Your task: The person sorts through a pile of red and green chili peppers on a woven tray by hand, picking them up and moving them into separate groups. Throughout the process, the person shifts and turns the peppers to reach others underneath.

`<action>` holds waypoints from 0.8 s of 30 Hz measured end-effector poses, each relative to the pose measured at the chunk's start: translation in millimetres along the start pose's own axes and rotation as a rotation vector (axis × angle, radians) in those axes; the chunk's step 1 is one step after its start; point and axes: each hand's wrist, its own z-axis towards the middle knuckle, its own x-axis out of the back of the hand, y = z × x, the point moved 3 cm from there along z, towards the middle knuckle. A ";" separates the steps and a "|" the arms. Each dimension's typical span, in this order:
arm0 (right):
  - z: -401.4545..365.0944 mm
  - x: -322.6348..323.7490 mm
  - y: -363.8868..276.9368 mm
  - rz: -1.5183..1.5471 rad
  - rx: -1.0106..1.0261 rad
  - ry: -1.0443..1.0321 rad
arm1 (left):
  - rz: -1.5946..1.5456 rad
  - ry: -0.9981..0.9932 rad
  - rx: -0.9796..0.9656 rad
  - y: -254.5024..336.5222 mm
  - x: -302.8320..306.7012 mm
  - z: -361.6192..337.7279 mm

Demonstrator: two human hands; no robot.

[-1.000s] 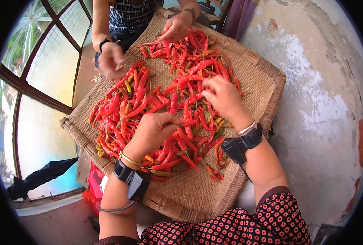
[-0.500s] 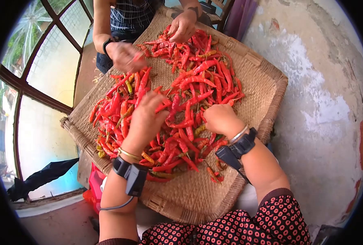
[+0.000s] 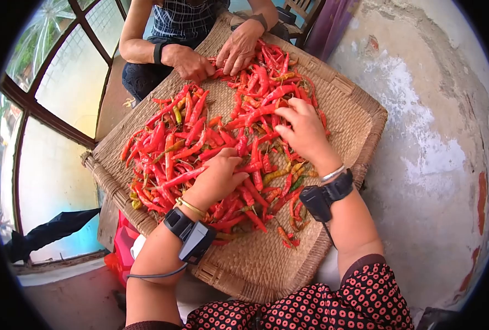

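Chillies (image 3: 156, 146), mostly red, heap across the middle of a woven tray (image 3: 346, 118), spreading from about 7 to 1 o'clock, 12 being straight away from me. Key relation: one red chilli (image 3: 260, 113) lies at about 9 to 10 o'clock off my right hand (image 3: 305, 135), long axis roughly 8 to 2, its 2 o'clock end right at the fingertips. Same chilli sits around 1 o'clock from my left hand (image 3: 216, 177), with a gap between, so right is clearly the nearer hand. Right state: fingers reach forward, thumb standing apart below the forefinger; contact looks likely, but can't tell if there's a real pinch on it. Left state: palm down low over the heap, fingers bent, thumb out toward 2 o'clock, fingertips partly hidden; can't tell if they grip anything. Nearest to left is a long red chilli (image 3: 183, 177) at 9 o'clock, axis also about 8 to 2, its upper end meeting or passing under the hand. Few yellow and green ones (image 3: 297, 181) below my right hand, around 6 to 7. Co-worker's hands (image 3: 190, 64) (image 3: 238, 50) work the far edge of the heap, 11 to 12 o'clock, well apart from mine. Plastered wall (image 3: 420, 181) at 3, window (image 3: 57, 181) at 9.
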 end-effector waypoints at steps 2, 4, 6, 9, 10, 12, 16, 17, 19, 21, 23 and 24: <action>-5.0 -11.7 -1.9 -0.079 0.148 -0.075 | -0.058 -0.060 -0.023 -0.9 0.2 3.6; -6.3 -17.5 4.9 0.003 0.058 -0.246 | -0.112 -0.121 -0.047 0.2 -2.4 2.8; -6.2 -19.0 3.4 -0.006 -0.047 -0.442 | -0.099 -0.077 -0.035 1.7 -5.1 -0.1; -9.0 -21.6 4.9 0.164 -0.012 -0.290 | -0.083 -0.056 -0.078 2.2 -6.6 -0.9; -9.4 -22.8 6.2 0.165 -0.014 -0.290 | -0.083 -0.058 -0.078 1.7 -6.9 -1.1; -8.7 -26.1 9.4 0.307 -0.101 -0.341 | -0.087 -0.052 -0.122 2.5 -5.2 -0.9; -0.9 -7.4 7.7 0.357 -0.256 -0.171 | -0.297 -0.055 -0.044 17.2 18.6 -0.5; -0.2 -0.5 9.2 0.312 -0.231 -0.048 | -0.392 0.011 0.025 15.4 25.2 -2.2; -0.6 8.5 14.4 0.243 -0.175 0.135 | -0.617 0.122 0.135 12.2 36.5 -7.8; -1.1 12.9 21.5 0.383 -0.305 0.148 | -0.750 0.219 0.202 16.1 49.8 -9.9; -0.9 23.4 15.8 0.619 -0.499 0.186 | -0.820 0.279 0.187 5.6 54.5 -7.2; -1.1 28.6 14.6 0.623 -0.503 0.182 | -0.819 0.278 0.194 1.6 50.9 -3.0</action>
